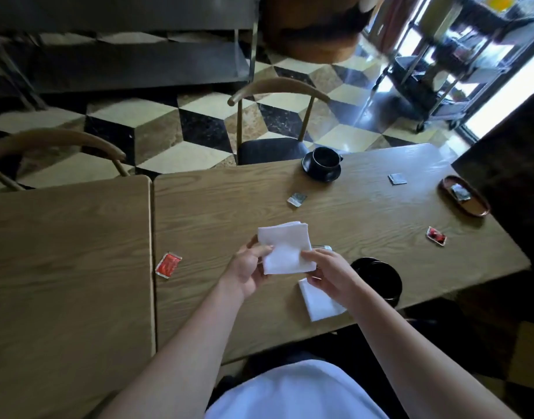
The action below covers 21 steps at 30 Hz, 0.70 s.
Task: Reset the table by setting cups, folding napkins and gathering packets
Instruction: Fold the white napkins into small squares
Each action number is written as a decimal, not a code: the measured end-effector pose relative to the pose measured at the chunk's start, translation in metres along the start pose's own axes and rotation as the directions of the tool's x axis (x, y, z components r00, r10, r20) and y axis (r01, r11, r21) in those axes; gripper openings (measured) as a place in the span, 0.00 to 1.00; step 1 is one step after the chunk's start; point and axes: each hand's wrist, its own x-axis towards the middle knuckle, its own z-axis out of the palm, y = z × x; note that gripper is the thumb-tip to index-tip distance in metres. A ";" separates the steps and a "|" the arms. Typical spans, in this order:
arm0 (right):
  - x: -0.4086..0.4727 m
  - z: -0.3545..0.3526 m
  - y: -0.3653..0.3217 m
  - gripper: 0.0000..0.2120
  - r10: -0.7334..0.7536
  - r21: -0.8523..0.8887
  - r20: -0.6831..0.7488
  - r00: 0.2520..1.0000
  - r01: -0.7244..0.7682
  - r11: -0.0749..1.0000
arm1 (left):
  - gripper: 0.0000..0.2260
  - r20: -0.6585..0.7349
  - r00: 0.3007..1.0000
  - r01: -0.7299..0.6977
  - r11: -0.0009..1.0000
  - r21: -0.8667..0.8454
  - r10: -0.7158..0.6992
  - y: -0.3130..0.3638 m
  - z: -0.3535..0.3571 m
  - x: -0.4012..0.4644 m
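A folded white napkin [285,246] is held above the wooden table [365,219]. My left hand [249,267] pinches its left edge and my right hand [329,272] pinches its lower right corner. A second white napkin [318,302] lies flat on the table under my right hand. A black cup on a black saucer [321,163] stands at the far edge. A black saucer [379,278] sits near the front edge, right of my hands. Red packets lie at the left [168,264] and right [436,236]. Two silver packets [297,199] [397,178] lie mid-table.
An oval reddish tray [471,204] with a silver packet in it sits at the table's right end. A second table [66,267] adjoins on the left. Two wooden chairs [275,122] [48,152] stand beyond the far edge. A metal cart [447,65] is at the back right.
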 end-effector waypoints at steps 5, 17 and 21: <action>-0.010 -0.027 0.002 0.04 -0.008 0.078 -0.055 0.998 0.012 0.997 | 0.15 -0.014 1.000 0.019 0.995 0.098 -0.017 -0.012 0.031 0.005; 0.056 -0.143 -0.031 0.05 0.019 0.195 -0.190 0.982 0.019 0.981 | 0.20 -0.076 0.975 0.217 0.964 0.151 -0.207 -0.021 0.129 0.100; 0.108 -0.192 -0.061 0.03 0.044 0.168 -0.215 0.976 -0.007 0.986 | 0.08 -0.151 0.921 0.367 0.930 0.027 -0.359 -0.027 0.167 0.156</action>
